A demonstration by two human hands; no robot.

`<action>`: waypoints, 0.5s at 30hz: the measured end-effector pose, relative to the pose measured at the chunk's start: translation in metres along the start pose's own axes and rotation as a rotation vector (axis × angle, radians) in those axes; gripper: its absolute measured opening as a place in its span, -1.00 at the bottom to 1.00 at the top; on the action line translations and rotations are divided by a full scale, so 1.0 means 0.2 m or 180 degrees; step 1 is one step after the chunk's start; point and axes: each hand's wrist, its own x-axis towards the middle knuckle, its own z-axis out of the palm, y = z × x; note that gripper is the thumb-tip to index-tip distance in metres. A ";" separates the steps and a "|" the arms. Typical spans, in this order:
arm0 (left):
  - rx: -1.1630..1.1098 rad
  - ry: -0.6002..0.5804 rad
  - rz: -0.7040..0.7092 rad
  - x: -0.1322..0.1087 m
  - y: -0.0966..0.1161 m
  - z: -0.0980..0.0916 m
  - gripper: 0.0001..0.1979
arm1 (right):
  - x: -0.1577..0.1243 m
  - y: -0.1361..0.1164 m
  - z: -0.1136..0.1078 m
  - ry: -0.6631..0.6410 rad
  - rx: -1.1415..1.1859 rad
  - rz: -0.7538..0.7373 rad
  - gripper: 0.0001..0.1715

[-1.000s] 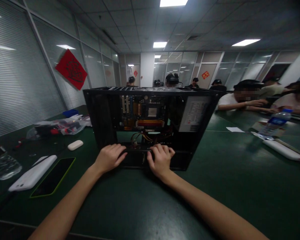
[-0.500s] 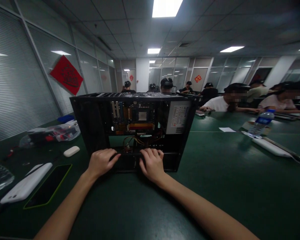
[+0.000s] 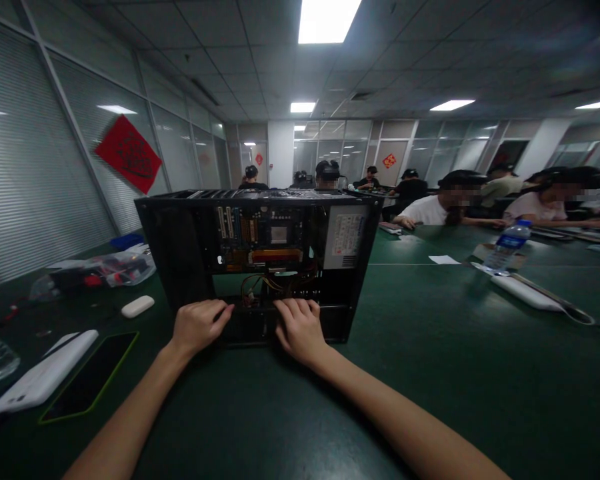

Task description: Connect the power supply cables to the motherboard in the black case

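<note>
An open black computer case (image 3: pixel 175 260) stands upright on the green table (image 3: pixel 430 373), its inside facing me. Inside it are a motherboard (image 3: pixel 279 233), a silver power supply (image 3: pixel 345 233) at the upper right and loose coloured wires (image 3: pixel 253 287) lower down. My left hand (image 3: pixel 197 328) is closed on the case's lower front rail, left of the wires. Farther right, my right hand (image 3: pixel 301 328) has its fingers curled over the same rail. The fingertips of both hands are partly hidden behind the rail.
To the left lie a black phone with a green edge (image 3: pixel 93 377), a white device (image 3: pixel 45 373), a white oval case (image 3: pixel 138 306) and a plastic bag (image 3: pixel 110 270). A bottle (image 3: pixel 507 247) and a white power bank (image 3: pixel 525 292) are on the right. Several people sit beyond.
The whole view has shifted a little, so the case and the table items appear slightly farther left. Both hands stay on the lower rail, with little change in their grip.
</note>
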 end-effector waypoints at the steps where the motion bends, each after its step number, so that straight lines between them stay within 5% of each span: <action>1: 0.0000 0.0015 -0.0047 0.00 0.00 0.00 -0.41 | 0.00 0.00 0.00 -0.0003 0.0005 -0.0003 -0.52; 8: 0.0135 -0.0174 -0.0492 0.00 0.06 -0.02 -0.36 | 0.01 0.01 -0.02 -0.0103 -0.0084 -0.0074 -0.52; 15: -0.0166 -0.1444 -0.0810 0.28 0.08 -0.16 -0.44 | 0.08 -0.02 -0.14 -0.0548 -0.0321 -0.0259 -0.57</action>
